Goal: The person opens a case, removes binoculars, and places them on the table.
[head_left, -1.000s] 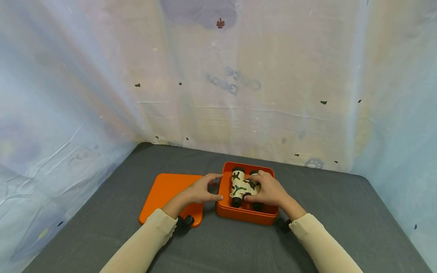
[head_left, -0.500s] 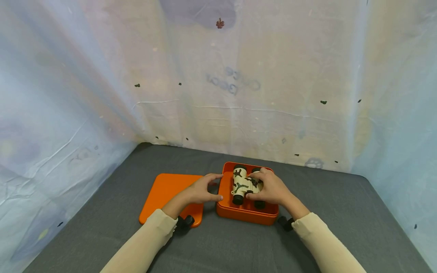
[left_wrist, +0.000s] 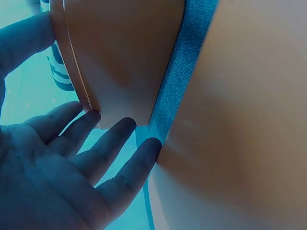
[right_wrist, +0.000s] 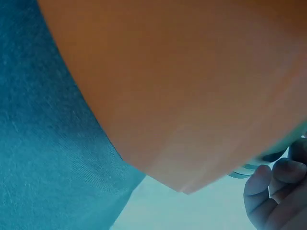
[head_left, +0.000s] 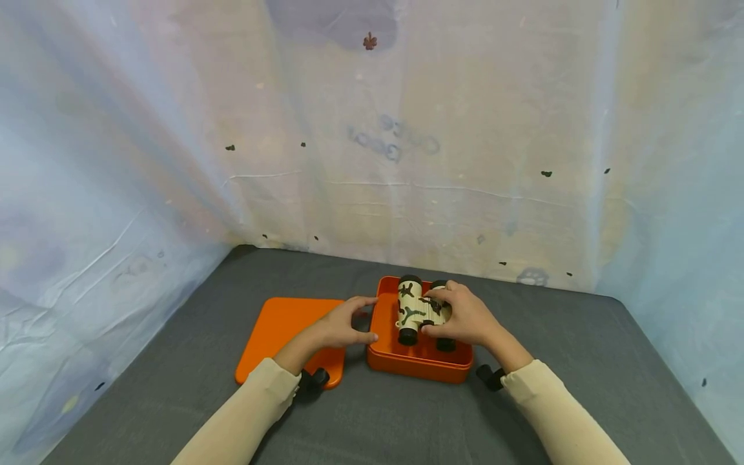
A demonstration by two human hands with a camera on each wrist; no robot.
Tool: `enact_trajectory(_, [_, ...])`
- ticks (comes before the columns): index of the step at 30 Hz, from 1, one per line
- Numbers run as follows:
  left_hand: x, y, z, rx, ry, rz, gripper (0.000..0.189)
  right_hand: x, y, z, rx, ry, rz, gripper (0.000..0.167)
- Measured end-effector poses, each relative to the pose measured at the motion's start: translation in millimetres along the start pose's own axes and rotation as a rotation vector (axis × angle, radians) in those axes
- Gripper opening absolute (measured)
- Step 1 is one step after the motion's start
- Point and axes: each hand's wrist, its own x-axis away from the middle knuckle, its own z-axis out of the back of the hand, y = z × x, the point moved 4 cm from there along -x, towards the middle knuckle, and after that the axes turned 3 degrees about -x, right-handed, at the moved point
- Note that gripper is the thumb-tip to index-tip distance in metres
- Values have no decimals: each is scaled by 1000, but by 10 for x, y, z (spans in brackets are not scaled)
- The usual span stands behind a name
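My right hand (head_left: 467, 316) pinches a pair of camouflage binoculars (head_left: 409, 307) between thumb and fingers at their right side. The binoculars have cream barrels with dark patches and black ends. They are over the inside of an orange box (head_left: 415, 365), and their far ends overlap its back rim in the head view. My left hand (head_left: 340, 325) spreads its fingers and thumb along the box's left side, touching it near the rim. In the left wrist view, the fingers (left_wrist: 120, 148) look extended beside the box wall (left_wrist: 124, 52). Only part of the right hand shows in the right wrist view.
An orange lid (head_left: 290, 323) lies flat to the left of the box, partly under the left forearm. Both stand on a dark grey cloth-covered table (head_left: 383, 426). A pale patterned curtain (head_left: 465, 129) hangs behind and at the sides. Black wrist cameras sit below both hands.
My right hand has lifted the binoculars up inside the box and shifted them slightly right. My left hand stays at the box's left side. Box and lid have not moved.
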Motion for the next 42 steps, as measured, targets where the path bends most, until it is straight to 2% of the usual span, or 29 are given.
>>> enact_trajectory(10, [19,-8,11,3,7,13,75,35,-16,107,-15,28,2,62])
enact_trajectory(42, [25,-36,36,-7,6,17,76,192,196,415,42,55,-47,60])
